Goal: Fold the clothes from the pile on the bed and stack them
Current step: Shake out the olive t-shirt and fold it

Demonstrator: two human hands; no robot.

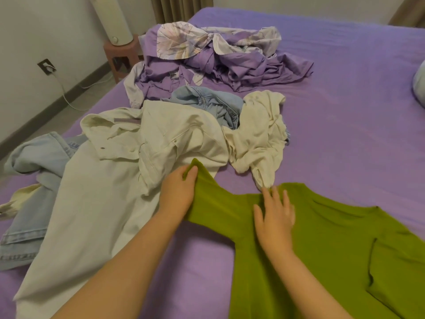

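A green shirt (322,245) lies spread flat on the purple bed (356,116) at the lower right. My left hand (178,192) pinches the end of its left sleeve, which points up and left. My right hand (274,215) lies flat with spread fingers on the shirt near the shoulder. To the left lies the pile: cream trousers (110,196), a crumpled cream top (257,139), and light blue jeans (36,180), with more denim (213,104) behind.
A crumpled purple and floral sheet (207,58) lies at the far middle of the bed. A pale pillow edge (419,84) shows at the right. Beyond the left bed edge stand a reddish stool (119,56) with a white cylinder (112,19), a wall socket and a cable.
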